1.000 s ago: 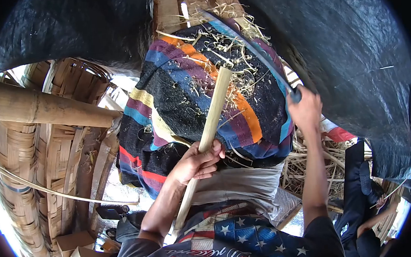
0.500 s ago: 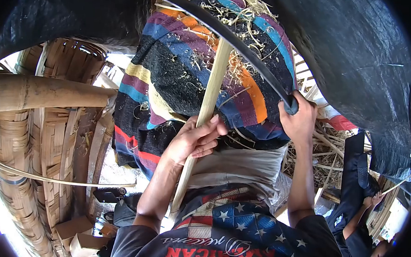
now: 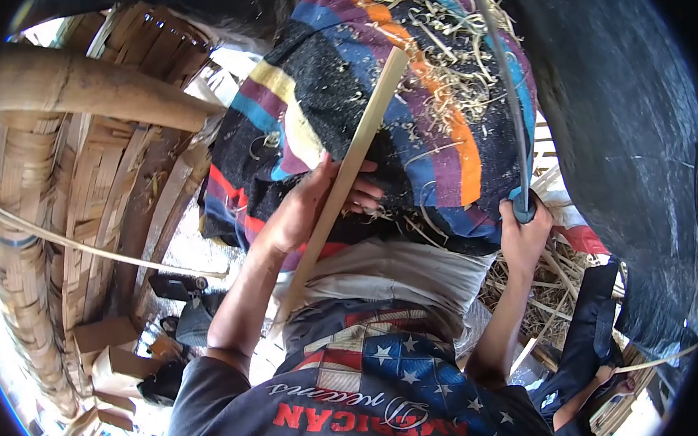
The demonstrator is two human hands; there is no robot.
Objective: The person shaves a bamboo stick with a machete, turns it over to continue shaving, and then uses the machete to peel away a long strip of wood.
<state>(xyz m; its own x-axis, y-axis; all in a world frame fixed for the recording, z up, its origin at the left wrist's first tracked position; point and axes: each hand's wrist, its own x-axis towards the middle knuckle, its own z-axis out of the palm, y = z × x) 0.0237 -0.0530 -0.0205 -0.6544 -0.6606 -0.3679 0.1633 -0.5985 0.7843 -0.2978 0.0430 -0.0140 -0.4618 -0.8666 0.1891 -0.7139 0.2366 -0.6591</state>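
A pale bamboo strip slants up across the striped cloth, its near end beside my waist. My left hand cradles the strip loosely: it lies across the palm, thumb on its left side, fingers partly hidden beneath it. At the right edge of the cloth, my right hand is closed around the dark handle of a long curved knife. The blade points up and away, apart from the strip, its tip out of view. Thin curled shavings are scattered over the cloth.
A thick bamboo pole and woven bamboo panels stand at the left. Dark plastic sheeting hangs at the right. Cardboard boxes sit lower left. Another person's hand holds a thin strip at lower right.
The knife has swung right, off the strip, and now points upward. My left hand has turned, its fingers now beneath the strip. The view has shifted slightly.
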